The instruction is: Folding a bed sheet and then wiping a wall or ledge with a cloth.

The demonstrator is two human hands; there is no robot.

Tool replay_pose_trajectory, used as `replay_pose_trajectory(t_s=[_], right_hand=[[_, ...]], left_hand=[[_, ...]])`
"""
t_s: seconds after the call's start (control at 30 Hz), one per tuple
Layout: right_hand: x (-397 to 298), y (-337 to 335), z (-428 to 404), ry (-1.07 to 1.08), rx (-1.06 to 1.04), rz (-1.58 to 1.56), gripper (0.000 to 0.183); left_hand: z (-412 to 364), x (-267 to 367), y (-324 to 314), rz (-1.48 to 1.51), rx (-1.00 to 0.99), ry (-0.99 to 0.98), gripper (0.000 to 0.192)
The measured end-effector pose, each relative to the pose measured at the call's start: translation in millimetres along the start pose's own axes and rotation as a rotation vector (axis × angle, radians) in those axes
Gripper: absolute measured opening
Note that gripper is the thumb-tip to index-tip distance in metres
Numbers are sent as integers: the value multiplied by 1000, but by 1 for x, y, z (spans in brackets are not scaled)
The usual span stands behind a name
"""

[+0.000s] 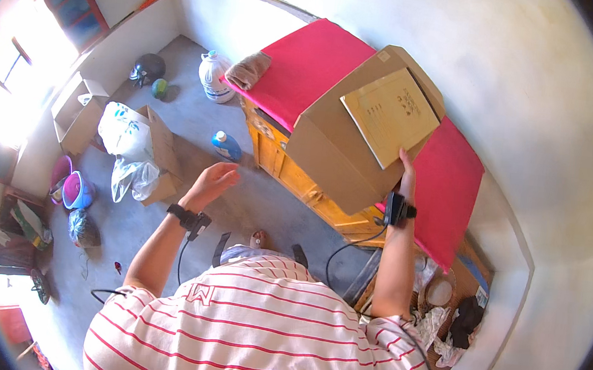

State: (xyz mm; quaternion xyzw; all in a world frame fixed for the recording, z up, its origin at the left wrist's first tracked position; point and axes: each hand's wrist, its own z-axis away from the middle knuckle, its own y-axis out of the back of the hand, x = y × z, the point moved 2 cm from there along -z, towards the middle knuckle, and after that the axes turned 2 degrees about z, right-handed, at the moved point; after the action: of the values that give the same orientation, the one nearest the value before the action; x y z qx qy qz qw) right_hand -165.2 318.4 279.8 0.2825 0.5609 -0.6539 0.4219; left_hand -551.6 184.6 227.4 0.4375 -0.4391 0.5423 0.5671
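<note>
My right hand grips the right edge of a flat brown cardboard piece with folded corners. Its thumb lies at the edge of a tan exercise book, which rests on the cardboard and bears printing. The other fingers are hidden underneath. Below the cardboard is a wooden cabinet covered by a red cloth. My left hand hangs over the floor, left of the cabinet, fingers loosely curved and holding nothing. Both wrists wear black strapped devices with cables.
On the cloth's left end lies a folded brown towel. Floor items include a blue bottle, a large white jug, a cardboard box with plastic bags, a watermelon and buckets. Rumpled cloths lie at right.
</note>
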Motion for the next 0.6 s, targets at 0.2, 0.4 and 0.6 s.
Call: replay_pose_trajectory(t_s=[0.2, 0.4, 0.6], right_hand=[[5, -51, -104, 1, -126, 91, 57], [25, -47, -183, -192, -127, 132, 55], [34, -57, -217, -270, -137, 137, 55]], left_hand=[[-37, -28, 96, 62, 283, 18, 27], [-131, 34, 125, -435, 423, -372, 45], [-233, 79, 105, -1092, 396, -352, 66]])
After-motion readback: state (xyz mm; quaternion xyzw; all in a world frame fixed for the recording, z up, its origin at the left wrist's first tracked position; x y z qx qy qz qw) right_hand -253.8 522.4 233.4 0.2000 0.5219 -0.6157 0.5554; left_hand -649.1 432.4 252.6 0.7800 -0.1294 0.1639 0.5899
